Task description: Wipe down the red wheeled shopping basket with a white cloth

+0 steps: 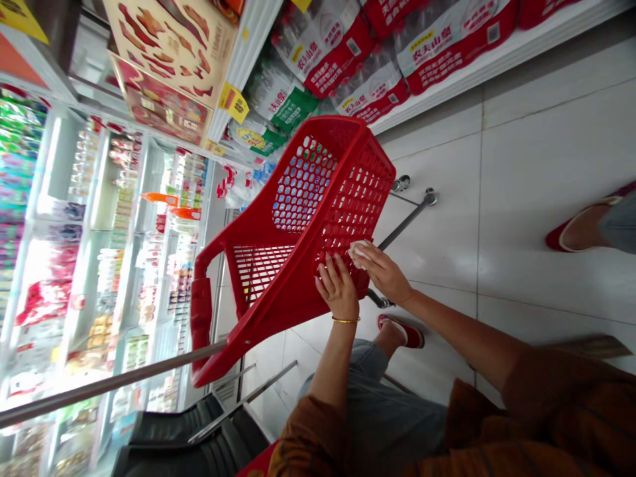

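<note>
Red plastic shopping trolley basket [355, 199], perforated walls, slatted end panel, standing on the aisle floor just beside the lower shelf; its side wall is being touched by both hands.

Item: white wipe [358, 254], cloth or tissue cannot be told, bunched against the outer wall near the top edge.

Item: right hand [382, 273], fingers [370, 250] curled together over the wipe, pressing it to the plastic.

Item: left hand [338, 288], fingers [325, 275] slightly spread, tips resting on the perforated wall, holding nothing. Gold bangle [346, 320] on the wrist.

Under the basket: metal frame bar [408, 222] and small caster [400, 183].

Worn by the person: brown sleeves [318, 437], blue denim trousers [372, 414], red flat shoe [401, 331].

At right: second red flat shoe [576, 228] below a denim cuff, owner cannot be told.

Surroundings: white floor tiles [546, 165]; shelf of shrink-wrapped bottled water packs [447, 46] with red-and-white labels; yellow price tag [233, 103]; lit shelving of packaged goods [124, 265]; black seats [173, 444] at lower left.
</note>
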`<state>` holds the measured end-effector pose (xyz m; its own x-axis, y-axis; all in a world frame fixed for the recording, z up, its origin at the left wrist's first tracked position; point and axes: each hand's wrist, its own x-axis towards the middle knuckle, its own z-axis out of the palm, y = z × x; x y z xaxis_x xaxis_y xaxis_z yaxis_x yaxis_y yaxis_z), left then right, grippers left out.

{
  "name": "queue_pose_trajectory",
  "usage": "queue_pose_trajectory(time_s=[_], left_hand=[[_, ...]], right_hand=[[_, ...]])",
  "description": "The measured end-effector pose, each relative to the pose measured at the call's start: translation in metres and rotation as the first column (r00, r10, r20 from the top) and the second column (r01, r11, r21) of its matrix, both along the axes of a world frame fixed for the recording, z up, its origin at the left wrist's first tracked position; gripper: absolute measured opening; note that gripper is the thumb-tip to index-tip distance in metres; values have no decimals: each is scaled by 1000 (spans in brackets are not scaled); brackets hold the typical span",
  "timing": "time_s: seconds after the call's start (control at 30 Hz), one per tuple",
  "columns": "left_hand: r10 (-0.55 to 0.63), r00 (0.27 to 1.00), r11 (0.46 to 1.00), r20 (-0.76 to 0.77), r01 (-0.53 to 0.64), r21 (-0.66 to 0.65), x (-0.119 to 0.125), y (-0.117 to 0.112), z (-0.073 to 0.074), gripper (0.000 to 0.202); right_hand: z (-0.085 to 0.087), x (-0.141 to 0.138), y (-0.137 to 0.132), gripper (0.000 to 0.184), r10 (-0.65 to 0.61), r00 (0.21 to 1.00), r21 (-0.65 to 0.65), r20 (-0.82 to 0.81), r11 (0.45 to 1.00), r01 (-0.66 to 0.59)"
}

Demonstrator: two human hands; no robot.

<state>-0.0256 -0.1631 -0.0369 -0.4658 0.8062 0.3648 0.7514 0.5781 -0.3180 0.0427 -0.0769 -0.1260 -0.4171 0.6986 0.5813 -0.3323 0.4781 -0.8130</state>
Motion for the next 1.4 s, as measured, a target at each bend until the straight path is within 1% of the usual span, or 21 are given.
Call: queue_pose_trajectory(time_s=[0.1,0.2,0.33,0.47,0.53,0.6,0.67,0.83,0.93,1.0,1.13,1.3,1.4], left_hand=[[37,999,999,-18,-36,8,0,2,-4,45],[64,998,998,-19,-64,25,1,5,-5,44],[98,995,994,6,-98,40,2,10,-5,42],[97,995,993,12,-98,62,1,13,-5,39],[89,996,993,17,-90,72,1,13,-6,38],[92,996,993,17,-93,71,1,14,-6,37],[98,995,993,7,-99,63,2,14,-5,37],[98,995,994,-4,-97,49,8,18,-3,40],[89,996,994,10,-89,60,10,21,-1,41],[84,996,995,10,-84,62,10,21,0,41],[74,997,996,6,-74,54,7,21,2,41],[60,998,996,3,-60,72,-2,19,3,40],[63,998,994,-6,-63,89,-7,19,3,37]], right_hand=[[6,-1,3,43,-11,1000,-15,-17,1000,10],[16,-4,7,44,-14,999,-5,-31,1000,14],[35,-16,18,44,4,998,74,-62,997,0],[55,-30,31,48,7,999,159,-34,987,-2],[61,-35,35,50,-3,1000,186,-15,983,6],[62,-37,36,48,-10,1000,201,-5,979,11],[58,-38,35,46,6,1000,208,3,978,-7],[38,-38,26,39,67,998,176,4,982,-66],[27,-37,22,39,89,996,148,-10,985,-87],[21,-35,21,41,83,996,143,-31,987,-78],[6,-31,17,44,54,997,140,-48,989,-47],[-18,-27,11,46,96,995,121,9,988,-97],[-30,-23,8,48,100,995,120,27,987,-103]])
